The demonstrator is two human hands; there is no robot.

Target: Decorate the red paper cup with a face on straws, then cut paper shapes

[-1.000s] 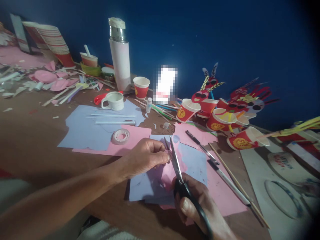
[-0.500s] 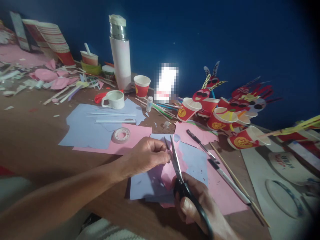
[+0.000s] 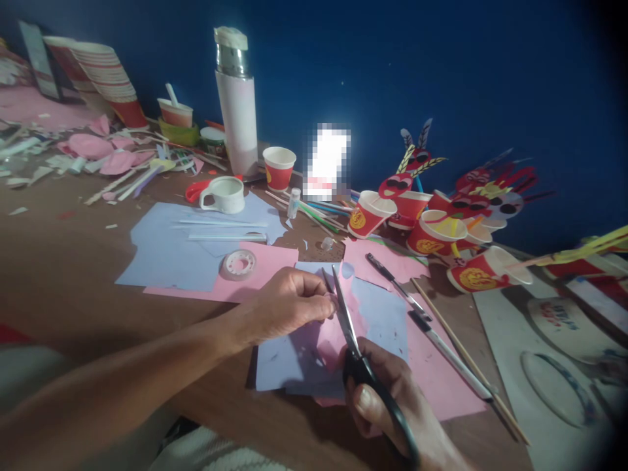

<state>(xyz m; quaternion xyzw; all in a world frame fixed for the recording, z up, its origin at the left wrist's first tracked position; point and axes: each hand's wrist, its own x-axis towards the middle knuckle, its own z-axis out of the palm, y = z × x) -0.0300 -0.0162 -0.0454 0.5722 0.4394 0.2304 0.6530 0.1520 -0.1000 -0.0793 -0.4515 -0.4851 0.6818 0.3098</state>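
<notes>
Behind scissors point(image 3: 346, 317), half-hidden pink paper point(image 3: 330, 340)

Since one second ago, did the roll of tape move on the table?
No. The roll of tape lies on the same pink sheet, equally near its upper edge; only the camera shifted slightly.

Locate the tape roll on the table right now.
In the head view the tape roll lies flat left of centre, on the pink sheet beside the blue paper, just beyond the left hand.
</notes>
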